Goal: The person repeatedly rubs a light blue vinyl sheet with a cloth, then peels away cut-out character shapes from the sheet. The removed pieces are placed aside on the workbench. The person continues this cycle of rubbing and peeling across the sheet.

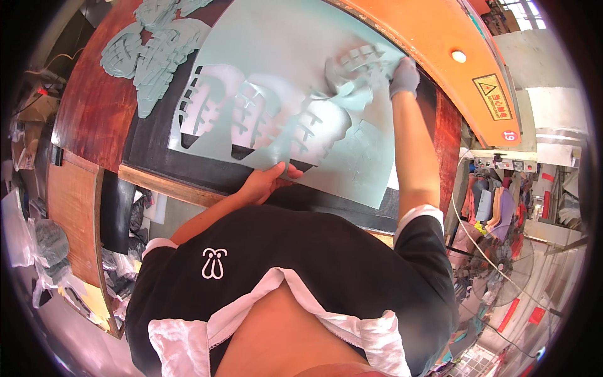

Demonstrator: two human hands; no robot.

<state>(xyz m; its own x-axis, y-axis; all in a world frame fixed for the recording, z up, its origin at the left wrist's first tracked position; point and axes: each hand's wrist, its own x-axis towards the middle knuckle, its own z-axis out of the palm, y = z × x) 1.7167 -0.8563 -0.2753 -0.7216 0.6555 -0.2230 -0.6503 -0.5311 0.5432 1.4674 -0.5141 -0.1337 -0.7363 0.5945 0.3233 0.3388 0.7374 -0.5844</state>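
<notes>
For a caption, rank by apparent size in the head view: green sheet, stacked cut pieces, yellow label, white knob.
Largest to smallest:
green sheet
stacked cut pieces
yellow label
white knob

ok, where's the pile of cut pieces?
Upper left of the head view: the pile lies just left of the teal sheet, farther from the person than the left hand.

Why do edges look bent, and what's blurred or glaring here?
In the head view, fisheye distortion bows the edges of the orange machine and leaves black corners; the cut-out piece by the right hand looks smeared, probably by motion; whitish glare veils the pale green sheet; the upper-right window looks overexposed.
</notes>
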